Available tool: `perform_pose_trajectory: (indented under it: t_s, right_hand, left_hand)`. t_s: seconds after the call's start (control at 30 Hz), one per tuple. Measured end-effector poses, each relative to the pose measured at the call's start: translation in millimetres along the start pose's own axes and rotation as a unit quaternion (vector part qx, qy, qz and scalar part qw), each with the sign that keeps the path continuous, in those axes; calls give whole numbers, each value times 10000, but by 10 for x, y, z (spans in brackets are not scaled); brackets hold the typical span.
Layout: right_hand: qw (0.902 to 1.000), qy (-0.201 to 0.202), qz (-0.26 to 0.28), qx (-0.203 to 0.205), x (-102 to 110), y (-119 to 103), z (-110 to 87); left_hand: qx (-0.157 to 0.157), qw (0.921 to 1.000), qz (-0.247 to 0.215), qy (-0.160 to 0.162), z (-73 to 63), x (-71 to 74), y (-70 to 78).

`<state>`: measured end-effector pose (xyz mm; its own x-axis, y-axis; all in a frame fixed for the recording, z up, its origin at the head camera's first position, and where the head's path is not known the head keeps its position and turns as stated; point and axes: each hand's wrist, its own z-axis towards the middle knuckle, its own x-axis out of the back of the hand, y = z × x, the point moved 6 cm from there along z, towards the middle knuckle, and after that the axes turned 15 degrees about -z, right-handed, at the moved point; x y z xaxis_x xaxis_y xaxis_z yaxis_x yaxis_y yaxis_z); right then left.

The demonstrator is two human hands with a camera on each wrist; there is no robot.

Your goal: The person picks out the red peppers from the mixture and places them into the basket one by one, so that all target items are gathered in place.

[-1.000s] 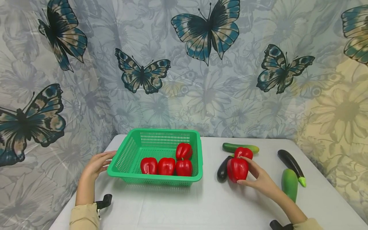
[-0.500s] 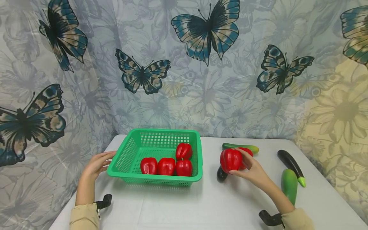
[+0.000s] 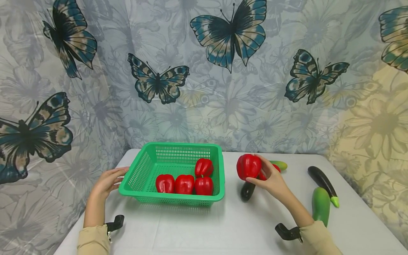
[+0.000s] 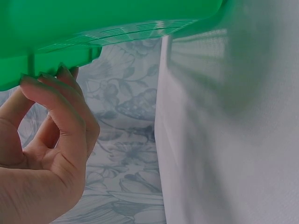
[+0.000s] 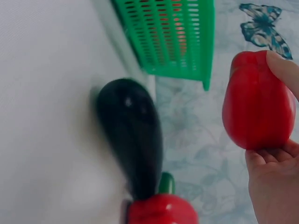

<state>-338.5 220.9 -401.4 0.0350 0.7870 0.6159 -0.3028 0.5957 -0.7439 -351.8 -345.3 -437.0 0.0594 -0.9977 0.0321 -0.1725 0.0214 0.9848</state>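
Observation:
My right hand [image 3: 271, 179] holds a red bell pepper [image 3: 248, 167] off the table, thumb on one side and fingers on the other. In the right wrist view the gripped pepper [image 5: 259, 100] hangs near the green basket [image 5: 173, 42]. Below it lie a dark eggplant [image 3: 247, 192] and a second red bell pepper [image 5: 163, 210], partly hidden by my hand in the head view. My left hand [image 3: 109, 181] touches the left rim of the green basket [image 3: 172, 199] with its fingertips; in the left wrist view the fingers [image 4: 65, 107] are bent at that rim.
Several red bell peppers [image 3: 184, 184] sit in the basket's front and right part. Behind my right hand a cucumber [image 3: 280, 165] is partly covered. Another eggplant [image 3: 322, 182] and a green vegetable [image 3: 321, 203] lie farther right on the white table [image 3: 191, 230]. A butterfly-print cloth [image 3: 223, 106] hangs behind.
My right hand has lifted the bell pepper from beside the eggplant and carried it up and to the left. The left hand and the basket have stayed in place.

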Motion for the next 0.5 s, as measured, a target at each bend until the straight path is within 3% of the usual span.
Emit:
perform_pose_trajectory:
  t_s: [0.23, 0.5]
  right_hand:
    - [9993, -179, 284, -148, -90, -141, 133]
    - [9998, -38, 217, -14, -176, -275, 280]
  left_hand:
    - [3, 10000, 23, 80, -13, -9, 20]
    - [26, 10000, 12, 72, -2, 0, 3]
